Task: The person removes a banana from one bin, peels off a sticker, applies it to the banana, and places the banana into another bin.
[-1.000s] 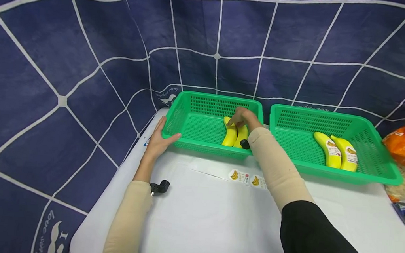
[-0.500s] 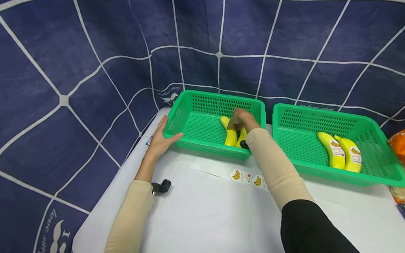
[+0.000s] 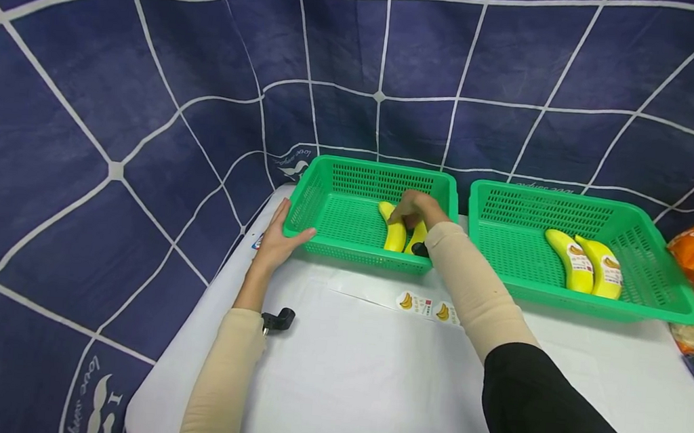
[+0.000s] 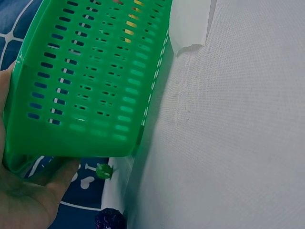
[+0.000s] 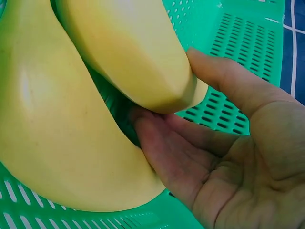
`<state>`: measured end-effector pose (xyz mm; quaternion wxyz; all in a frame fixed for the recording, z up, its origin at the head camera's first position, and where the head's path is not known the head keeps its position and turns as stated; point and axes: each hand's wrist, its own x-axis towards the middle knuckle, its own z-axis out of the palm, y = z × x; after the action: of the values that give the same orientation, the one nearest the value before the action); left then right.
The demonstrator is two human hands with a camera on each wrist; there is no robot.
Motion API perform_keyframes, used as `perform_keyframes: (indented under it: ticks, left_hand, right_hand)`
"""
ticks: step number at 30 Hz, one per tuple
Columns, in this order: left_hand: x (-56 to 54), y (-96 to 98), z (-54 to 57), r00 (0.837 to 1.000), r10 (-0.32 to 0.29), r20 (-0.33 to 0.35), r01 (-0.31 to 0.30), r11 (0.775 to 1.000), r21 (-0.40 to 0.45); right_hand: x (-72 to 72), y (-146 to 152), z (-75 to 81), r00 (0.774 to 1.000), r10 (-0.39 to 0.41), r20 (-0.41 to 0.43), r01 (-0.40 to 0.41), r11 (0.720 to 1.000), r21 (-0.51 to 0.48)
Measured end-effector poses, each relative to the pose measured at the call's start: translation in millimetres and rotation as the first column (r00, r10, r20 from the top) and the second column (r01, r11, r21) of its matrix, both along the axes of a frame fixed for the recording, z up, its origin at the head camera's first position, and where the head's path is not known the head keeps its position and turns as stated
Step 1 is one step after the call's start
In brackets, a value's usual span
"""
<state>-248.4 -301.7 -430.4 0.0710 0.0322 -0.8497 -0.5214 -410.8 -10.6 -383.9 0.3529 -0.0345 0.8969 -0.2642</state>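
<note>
Left of centre, the left hand (image 3: 276, 239), thumb and fingers spread apart, touches a green basket's (image 3: 350, 248) corner. Inside, mid-frame, the partly hidden right hand (image 3: 418, 207) seems to pinch the left banana (image 3: 395, 236), beside another banana (image 3: 420, 232). At right, a second basket (image 3: 520, 233) holds two labelled bananas (image 3: 578, 265).

Head view downward; wrist views close, sharing basket (image 3: 350, 252).

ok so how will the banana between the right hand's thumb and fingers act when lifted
The banana likely stays stiff: its plump curve shows no sag or dents. Its smooth-looking skin might slip a little against the right hand. The hand sits near one end, so the other may dip.
</note>
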Motion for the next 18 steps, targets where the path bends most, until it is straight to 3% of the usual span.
perform_keyframes:
  ticks: [8, 18]
  left_hand:
    - [0.0, 0.4, 0.6, 1.0, 0.0, -0.01, 0.0, 1.0, 0.002]
    - [-0.8, -1.9, -1.5, 1.0, 0.009, -0.006, -0.009, 1.0, -0.003]
  right_hand:
    - [1.1, 0.9, 0.8, 1.0, -0.014, -0.012, 0.013, 1.0, -0.014]
    - [0.1, 7.4, 5.8, 0.996, -0.009, -0.085, 0.009, 1.0, 0.006]
